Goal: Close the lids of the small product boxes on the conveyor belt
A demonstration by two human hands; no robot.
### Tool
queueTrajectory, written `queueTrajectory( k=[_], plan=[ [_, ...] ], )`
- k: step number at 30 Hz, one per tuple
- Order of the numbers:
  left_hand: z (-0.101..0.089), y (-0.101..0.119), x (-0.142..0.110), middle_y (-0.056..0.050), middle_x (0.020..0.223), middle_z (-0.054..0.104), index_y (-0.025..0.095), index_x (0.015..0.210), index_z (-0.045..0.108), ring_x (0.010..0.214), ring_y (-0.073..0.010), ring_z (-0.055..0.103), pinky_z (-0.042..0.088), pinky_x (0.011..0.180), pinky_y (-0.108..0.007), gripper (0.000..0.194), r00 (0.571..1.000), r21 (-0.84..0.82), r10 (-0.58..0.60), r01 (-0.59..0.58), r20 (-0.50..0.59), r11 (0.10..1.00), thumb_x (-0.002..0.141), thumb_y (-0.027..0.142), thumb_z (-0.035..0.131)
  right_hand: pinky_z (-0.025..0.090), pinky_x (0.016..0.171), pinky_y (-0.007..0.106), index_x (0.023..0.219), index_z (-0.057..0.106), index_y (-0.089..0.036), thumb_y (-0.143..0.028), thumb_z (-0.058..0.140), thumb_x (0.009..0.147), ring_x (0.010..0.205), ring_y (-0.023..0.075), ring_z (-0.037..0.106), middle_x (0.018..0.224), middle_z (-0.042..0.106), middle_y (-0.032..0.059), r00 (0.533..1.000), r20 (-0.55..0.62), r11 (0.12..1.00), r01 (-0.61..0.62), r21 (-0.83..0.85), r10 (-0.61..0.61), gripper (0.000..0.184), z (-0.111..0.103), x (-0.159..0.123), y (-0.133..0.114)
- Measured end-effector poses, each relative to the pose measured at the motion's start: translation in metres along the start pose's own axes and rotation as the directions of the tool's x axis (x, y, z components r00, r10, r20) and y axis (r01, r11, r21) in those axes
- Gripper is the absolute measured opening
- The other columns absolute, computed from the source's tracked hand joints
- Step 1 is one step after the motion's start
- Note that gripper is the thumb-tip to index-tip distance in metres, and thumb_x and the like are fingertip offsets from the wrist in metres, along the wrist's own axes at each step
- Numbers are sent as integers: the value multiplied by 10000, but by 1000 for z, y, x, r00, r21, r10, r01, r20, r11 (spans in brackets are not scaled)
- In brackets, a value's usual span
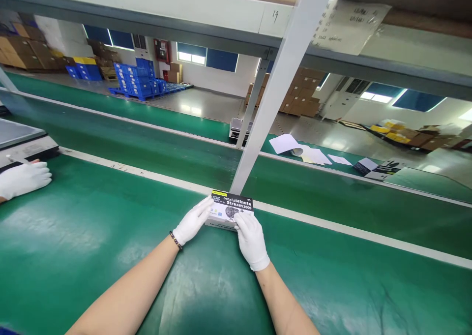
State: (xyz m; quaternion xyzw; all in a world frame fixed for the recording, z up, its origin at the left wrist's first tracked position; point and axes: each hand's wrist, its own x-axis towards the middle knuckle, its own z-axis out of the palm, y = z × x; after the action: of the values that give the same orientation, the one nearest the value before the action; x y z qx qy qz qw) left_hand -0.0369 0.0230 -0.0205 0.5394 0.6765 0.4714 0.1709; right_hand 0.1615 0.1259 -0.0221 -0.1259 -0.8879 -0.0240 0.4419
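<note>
A small black and white product box (232, 206) printed "Minute Stream 1000" rests on the green bench top (92, 256) beside the white strip. My left hand (192, 222), in a white glove with a bead bracelet at the wrist, grips the box's left end. My right hand (251, 239), also gloved, holds its near right corner. Both hands have fingers closed on the box.
A slanted grey post (275, 96) rises just behind the box. Another person's gloved hand (22, 179) rests at the far left by a dark tray (25, 150). Loose papers (302, 150) and a flat box (374, 167) lie on the far belt. Blue crates (136, 79) stand beyond.
</note>
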Motion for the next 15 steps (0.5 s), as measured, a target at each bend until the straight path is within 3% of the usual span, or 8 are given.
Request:
queueTrajectory(
  k=[4, 9, 12, 15],
  plan=[
    [0, -4, 4, -74, 1417, 503, 206, 1143, 654, 1293, -224, 484, 372, 1129, -400, 351, 993, 127, 111, -114, 27, 985, 872, 382, 516, 543, 806, 389, 1068, 588, -161, 3, 439, 850, 938, 205, 612, 990, 666, 98, 1000, 17, 999, -25, 36, 24, 311, -3, 3, 0],
    [5, 11, 0, -103, 1250, 613, 181, 1238, 582, 1169, -222, 570, 441, 1059, -407, 407, 997, 226, 35, -19, -68, 974, 847, 293, 559, 527, 854, 426, 1079, 596, -168, -65, 465, 872, 960, 231, 609, 1006, 668, 107, 1000, -13, 1000, 9, -3, -9, 266, -9, 5, -2],
    [4, 31, -2, -68, 1121, 669, 205, 1177, 604, 1013, -221, 636, 516, 919, -350, 390, 999, 321, 29, -32, 13, 946, 831, 382, 622, 523, 810, 439, 1136, 595, -177, -107, 446, 871, 942, 262, 612, 996, 666, 130, 997, -41, 998, 69, -11, -69, 313, -8, -5, 15],
    [7, 42, 5, -27, 918, 699, 214, 1031, 620, 846, -211, 665, 529, 751, -291, 369, 994, 443, 68, -101, 89, 891, 816, 513, 619, 526, 727, 452, 1323, 524, -302, -210, 496, 823, 828, 272, 652, 932, 696, 96, 990, -52, 991, 130, -15, -130, 509, 12, -21, 45]
  ],
)
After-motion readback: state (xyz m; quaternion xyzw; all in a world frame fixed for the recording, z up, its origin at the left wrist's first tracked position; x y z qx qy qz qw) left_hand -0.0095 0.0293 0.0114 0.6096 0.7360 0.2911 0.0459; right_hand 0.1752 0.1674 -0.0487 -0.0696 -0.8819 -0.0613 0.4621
